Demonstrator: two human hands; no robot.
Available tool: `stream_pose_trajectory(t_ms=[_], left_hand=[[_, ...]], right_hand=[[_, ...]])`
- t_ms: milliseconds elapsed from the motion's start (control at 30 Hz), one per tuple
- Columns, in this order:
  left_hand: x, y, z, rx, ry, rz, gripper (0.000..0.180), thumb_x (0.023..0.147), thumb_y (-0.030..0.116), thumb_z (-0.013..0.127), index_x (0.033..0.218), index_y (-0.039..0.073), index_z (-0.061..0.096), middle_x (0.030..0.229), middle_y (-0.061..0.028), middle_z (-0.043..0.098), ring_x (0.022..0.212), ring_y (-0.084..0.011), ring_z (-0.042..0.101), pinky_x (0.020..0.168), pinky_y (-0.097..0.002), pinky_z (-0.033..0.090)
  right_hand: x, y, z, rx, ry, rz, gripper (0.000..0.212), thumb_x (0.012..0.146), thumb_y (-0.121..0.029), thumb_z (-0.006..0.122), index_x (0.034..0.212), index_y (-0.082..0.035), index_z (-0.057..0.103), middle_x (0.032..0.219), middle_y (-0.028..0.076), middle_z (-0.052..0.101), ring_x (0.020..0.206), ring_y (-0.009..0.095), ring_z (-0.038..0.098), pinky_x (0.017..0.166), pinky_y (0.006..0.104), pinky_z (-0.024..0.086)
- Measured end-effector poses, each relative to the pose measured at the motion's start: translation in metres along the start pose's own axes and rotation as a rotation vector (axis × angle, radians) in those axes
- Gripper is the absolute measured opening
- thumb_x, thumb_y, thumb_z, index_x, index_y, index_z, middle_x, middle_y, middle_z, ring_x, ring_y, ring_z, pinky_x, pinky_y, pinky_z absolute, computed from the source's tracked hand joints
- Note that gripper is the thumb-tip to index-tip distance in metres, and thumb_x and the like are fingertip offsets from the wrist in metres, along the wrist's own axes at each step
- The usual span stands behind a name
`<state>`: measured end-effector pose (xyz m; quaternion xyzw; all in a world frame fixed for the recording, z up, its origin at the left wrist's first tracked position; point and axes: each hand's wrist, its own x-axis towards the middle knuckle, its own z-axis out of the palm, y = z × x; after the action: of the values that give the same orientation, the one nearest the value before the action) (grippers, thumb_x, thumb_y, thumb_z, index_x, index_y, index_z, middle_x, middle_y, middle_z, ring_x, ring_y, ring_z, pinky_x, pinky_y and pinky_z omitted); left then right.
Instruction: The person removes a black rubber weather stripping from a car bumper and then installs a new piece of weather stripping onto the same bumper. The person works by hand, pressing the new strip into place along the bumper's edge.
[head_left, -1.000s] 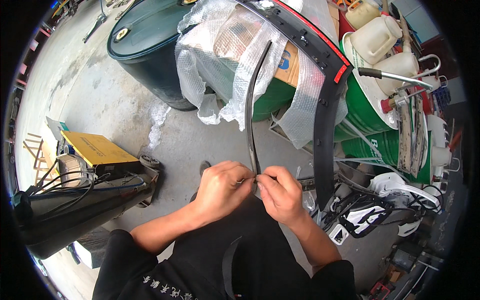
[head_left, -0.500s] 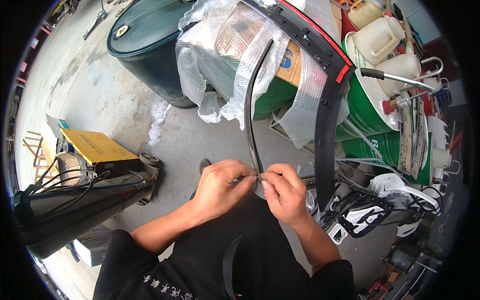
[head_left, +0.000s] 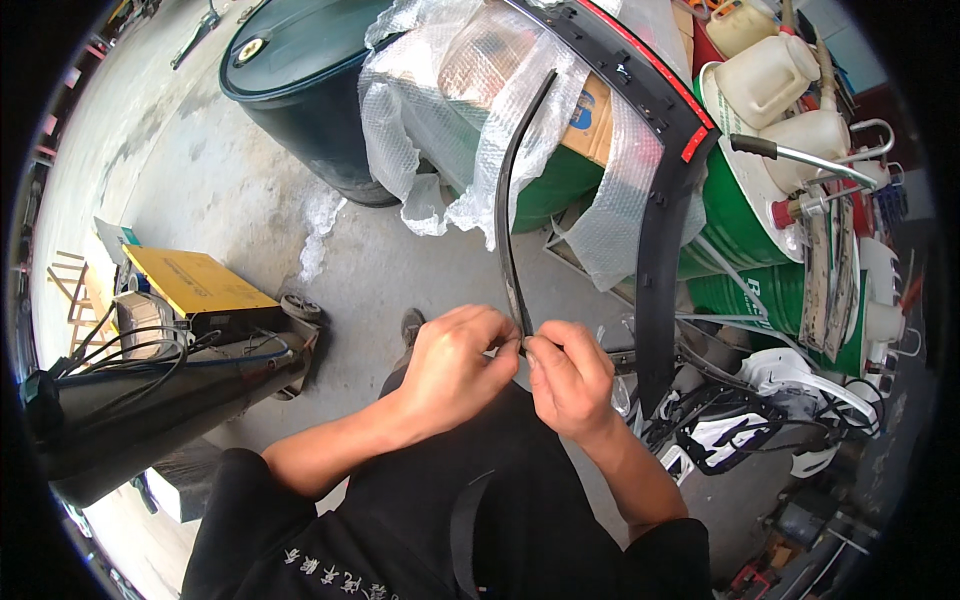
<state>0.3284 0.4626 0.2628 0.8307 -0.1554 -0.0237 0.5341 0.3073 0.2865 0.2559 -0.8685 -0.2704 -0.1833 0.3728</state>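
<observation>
A long, thin black trim strip [head_left: 506,190] curves away from me. Its near end lies between my two hands, while its far end reaches over the bubble wrap. My left hand [head_left: 458,362] is closed, with thumb and forefinger pinched at that near end. Right beside it, my right hand [head_left: 570,378] pinches the same spot, its thumb on top. Fingertips hide the very end of the strip. To the right, apart from both hands, rests a wide, curved black trim panel [head_left: 657,240] with red tape along its upper outer edge and small clips on its face.
Bubble wrap [head_left: 480,120] and a cardboard box [head_left: 592,115] sit over green drums. A dark blue-green drum [head_left: 300,70] stands far left of them. At right are plastic jugs [head_left: 768,82] on a drum and a pile of parts [head_left: 725,435]. A yellow machine [head_left: 205,280] stands left.
The view has shifted slightly. My hands stay at the strip's near end, fingertips working a little closer together. The trim panel stays put.
</observation>
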Motion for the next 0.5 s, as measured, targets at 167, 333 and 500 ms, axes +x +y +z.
stream_pose_trajectory(t_ms=[167,333,500], left_hand=[[0.0,-0.008,0.009,0.038,0.057,0.056,0.01,0.071,-0.001,0.068,0.079,0.0,0.061,0.075,-0.0136,0.064,0.069,-0.0314,0.064,0.061,-0.0378,0.05],[0.002,-0.013,0.01,-0.034,0.067,0.076,0.01,0.071,-0.002,0.066,0.079,0.0,0.06,0.075,-0.0133,0.064,0.07,-0.0305,0.064,0.061,-0.037,0.05],[0.002,-0.018,0.011,-0.071,0.066,0.063,0.009,0.072,-0.001,0.065,0.08,0.0,0.061,0.076,-0.0119,0.064,0.07,-0.0277,0.065,0.06,-0.0348,0.05]], right_hand=[[-0.002,0.001,0.0,0.045,0.008,0.039,0.024,0.073,0.008,0.067,0.097,0.005,0.064,0.096,0.016,0.061,0.076,0.031,0.062,0.064,0.0383,0.052],[-0.004,0.003,-0.002,0.139,-0.001,0.148,0.018,0.078,0.007,0.066,0.096,0.004,0.064,0.096,0.015,0.061,0.075,0.031,0.062,0.065,0.0379,0.052],[-0.006,0.006,-0.005,0.223,-0.017,0.213,0.01,0.085,0.004,0.064,0.095,0.003,0.064,0.095,0.015,0.062,0.073,0.027,0.062,0.063,0.0338,0.05]])
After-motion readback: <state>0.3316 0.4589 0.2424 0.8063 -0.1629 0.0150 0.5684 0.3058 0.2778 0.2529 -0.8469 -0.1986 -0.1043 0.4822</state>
